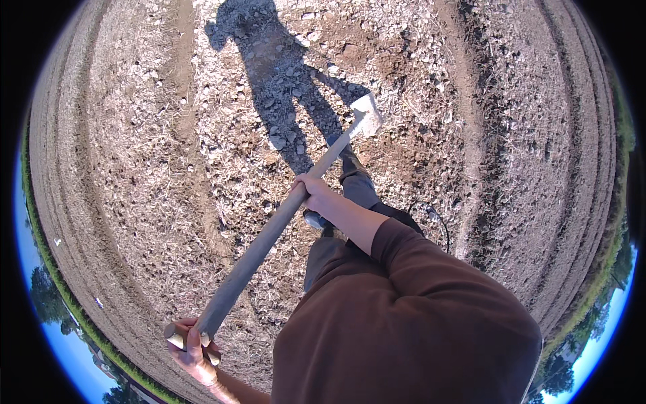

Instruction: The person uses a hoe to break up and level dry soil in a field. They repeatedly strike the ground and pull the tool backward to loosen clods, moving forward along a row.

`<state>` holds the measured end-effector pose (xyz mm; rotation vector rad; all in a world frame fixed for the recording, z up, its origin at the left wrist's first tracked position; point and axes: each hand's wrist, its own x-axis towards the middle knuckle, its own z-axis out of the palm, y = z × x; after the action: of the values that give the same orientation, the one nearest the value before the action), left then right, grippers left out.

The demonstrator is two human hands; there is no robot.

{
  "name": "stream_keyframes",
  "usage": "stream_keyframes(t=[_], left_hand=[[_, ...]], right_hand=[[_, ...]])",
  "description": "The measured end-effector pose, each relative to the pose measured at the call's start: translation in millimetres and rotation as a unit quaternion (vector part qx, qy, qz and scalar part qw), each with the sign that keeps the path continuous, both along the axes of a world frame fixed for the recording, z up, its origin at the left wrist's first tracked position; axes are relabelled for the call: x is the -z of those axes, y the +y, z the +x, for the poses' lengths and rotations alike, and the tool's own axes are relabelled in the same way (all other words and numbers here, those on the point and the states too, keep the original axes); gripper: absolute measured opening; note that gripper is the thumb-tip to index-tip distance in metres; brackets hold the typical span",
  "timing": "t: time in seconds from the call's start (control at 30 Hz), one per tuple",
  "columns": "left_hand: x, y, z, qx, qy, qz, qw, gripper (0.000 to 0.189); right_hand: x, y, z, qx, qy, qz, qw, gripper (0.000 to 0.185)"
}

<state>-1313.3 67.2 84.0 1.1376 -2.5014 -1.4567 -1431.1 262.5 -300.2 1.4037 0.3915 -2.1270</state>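
Observation:
A spade with a wooden shaft (pixel 247 262) slants across the view from lower left to upper middle. My left hand (pixel 194 356) wraps the wooden T-grip (pixel 176 333) at its near end. Farther down the shaft, my right hand (pixel 312 191) is closed around it. The sunlit metal blade (pixel 367 113) meets the dry soil, and glare hides some of its edge. One boot (pixel 333 140) shows beside the shaft near the blade; whether it touches the spade I cannot tell. The other shoe (pixel 316 220) is partly hidden below my right hand.
Dry, cloddy soil with straw (pixel 242 212) surrounds me. A bare earth strip (pixel 467 126) runs along the right, with darker furrows beyond. My shadow (pixel 272 65) falls ahead. A thin black loop (pixel 443 222) hangs by my right side. Green growth (pixel 65 293) edges the field.

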Motion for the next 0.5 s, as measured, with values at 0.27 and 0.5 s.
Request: stream_keyframes(t=[0.27, 0.5], left_hand=[[-54, -51, 80, -0.093, -0.16, -0.102, 0.977, 0.025], [14, -8, -17, -0.13, 0.143, -0.014, 0.981, 0.037]], right_hand=[[-77, -92, -20, -0.093, 0.017, -0.065, 0.993, 0.008], [-70, -44, -133, -0.047, 0.109, 0.006, 0.993, 0.02]])
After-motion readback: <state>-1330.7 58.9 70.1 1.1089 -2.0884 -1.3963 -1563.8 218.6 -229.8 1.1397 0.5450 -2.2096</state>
